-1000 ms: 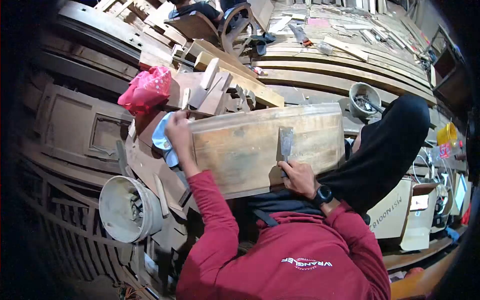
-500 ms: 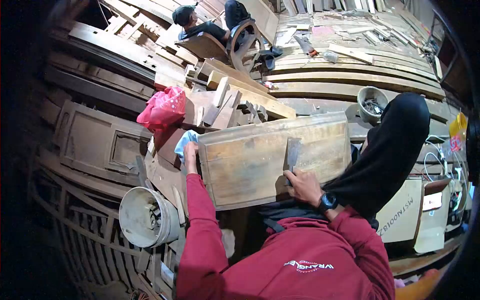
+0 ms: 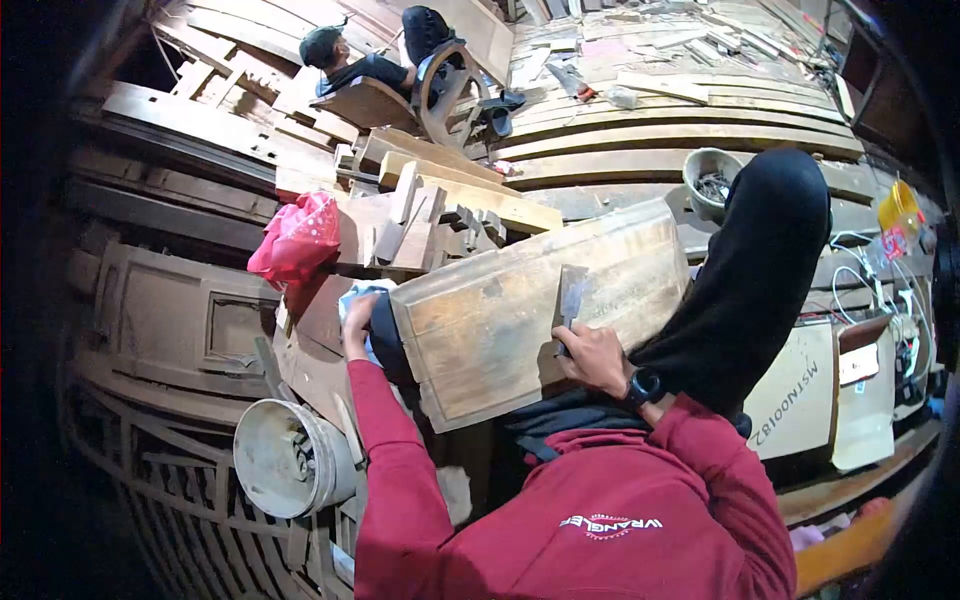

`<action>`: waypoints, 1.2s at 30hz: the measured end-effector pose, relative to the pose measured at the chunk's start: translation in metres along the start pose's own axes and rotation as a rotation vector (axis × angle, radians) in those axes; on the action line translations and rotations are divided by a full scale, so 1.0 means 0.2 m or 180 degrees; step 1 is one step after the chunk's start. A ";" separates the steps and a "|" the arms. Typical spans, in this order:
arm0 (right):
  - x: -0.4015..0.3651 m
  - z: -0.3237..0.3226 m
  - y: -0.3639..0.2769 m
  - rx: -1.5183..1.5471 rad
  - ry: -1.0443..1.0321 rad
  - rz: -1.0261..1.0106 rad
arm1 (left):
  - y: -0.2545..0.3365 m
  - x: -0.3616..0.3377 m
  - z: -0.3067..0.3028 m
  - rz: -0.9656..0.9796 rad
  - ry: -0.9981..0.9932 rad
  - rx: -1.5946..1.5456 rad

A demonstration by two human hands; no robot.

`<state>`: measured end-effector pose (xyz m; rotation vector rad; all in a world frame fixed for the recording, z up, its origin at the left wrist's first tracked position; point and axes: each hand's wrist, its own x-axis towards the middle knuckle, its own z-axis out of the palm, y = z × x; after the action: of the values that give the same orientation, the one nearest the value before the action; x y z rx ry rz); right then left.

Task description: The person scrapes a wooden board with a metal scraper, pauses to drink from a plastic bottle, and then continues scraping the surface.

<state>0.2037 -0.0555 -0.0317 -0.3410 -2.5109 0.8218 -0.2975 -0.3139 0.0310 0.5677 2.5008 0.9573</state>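
A wooden panel [image 3: 500,320] with a bevelled border lies tilted across my lap, darker stains on its face. My right hand [image 3: 597,360] is wrapped round the handle of a putty knife [image 3: 572,292], whose flat grey blade points away from me over the panel. To the panel's left, my left hand [image 3: 360,318] has its fingers closed on a light blue cloth [image 3: 366,290], beside my dark-clothed knee. The hand is apart from the panel's edge, and part of the cloth is hidden behind it.
A white bucket [image 3: 296,458] with scraps stands at lower left, near a pink bag [image 3: 298,238]. Wood offcuts [image 3: 425,205] lie beyond the panel. Another bucket [image 3: 711,182] sits by my right knee. A person [image 3: 370,65] sits at the back. A cardboard box [image 3: 795,395] is at right.
My left hand has drawn back from the panel's left edge with the cloth, showing my knee between them. The panel has tilted slightly, and the whole view has shifted. The right hand keeps its grip.
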 end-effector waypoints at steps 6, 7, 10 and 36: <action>0.02 0.04 0.02 -0.0097 -0.0388 0.0000 | 1.03 -0.44 0.33 0.1280 0.0939 0.1000; 0.01 0.06 0.02 -0.0148 -0.0406 0.0014 | 1.12 -0.48 0.44 0.1479 0.0706 0.0960; 0.01 0.04 0.00 -0.0171 -0.0213 -0.0038 | 1.21 -0.41 0.84 0.1958 0.0314 0.1237; -0.02 -0.15 -0.14 0.0518 0.0335 -0.0992 | 1.30 -0.45 0.84 0.1358 0.0741 0.3109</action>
<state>0.2205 -0.0652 0.0057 0.0601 -2.3019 0.8487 -0.0800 -0.0923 0.1164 1.3708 3.0223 -0.1992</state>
